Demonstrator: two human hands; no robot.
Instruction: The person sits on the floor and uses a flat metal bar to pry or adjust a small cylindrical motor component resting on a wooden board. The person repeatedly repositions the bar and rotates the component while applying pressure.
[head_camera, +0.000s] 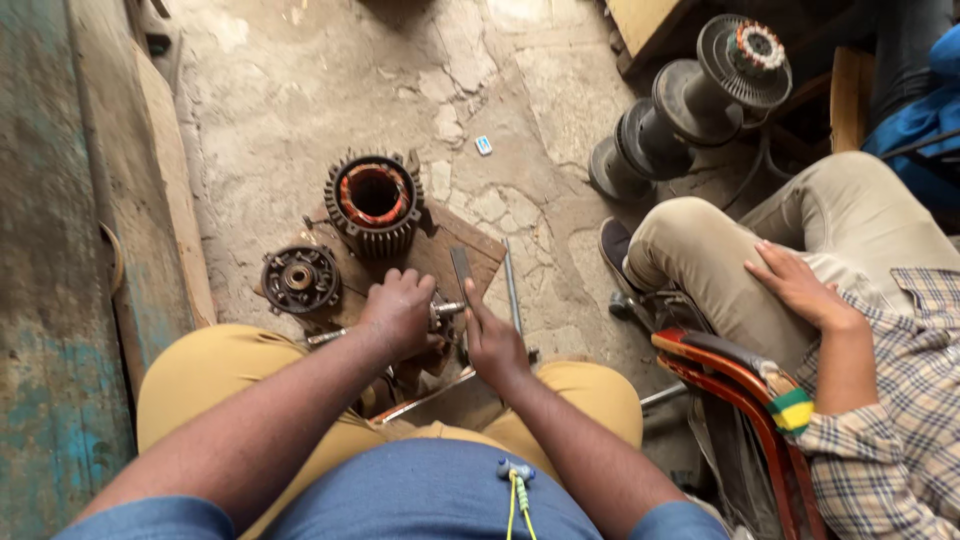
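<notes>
The left hand (400, 310) is closed around a grey metal rotor shaft (447, 310), whose bare end sticks out just right of the knuckles, low between the person's knees above the cracked concrete floor (300, 90). The right hand (492, 345) grips a flat dark steel file (461, 272), its blade rising from the fist and lying against the shaft end. Just beyond the shaft lies a brown wooden board (450, 250); on its far side stands a finned black stator housing with copper windings (375, 203), and a round black end cover (300, 280) lies left of the housing.

To work the shaft well, I judge the left grip should hold it from turning while the file is kept flat and square to it, with even strokes and light pressure.

A co-worker's hand (795, 285) rests on a khaki knee, well right of the shaft.
</notes>
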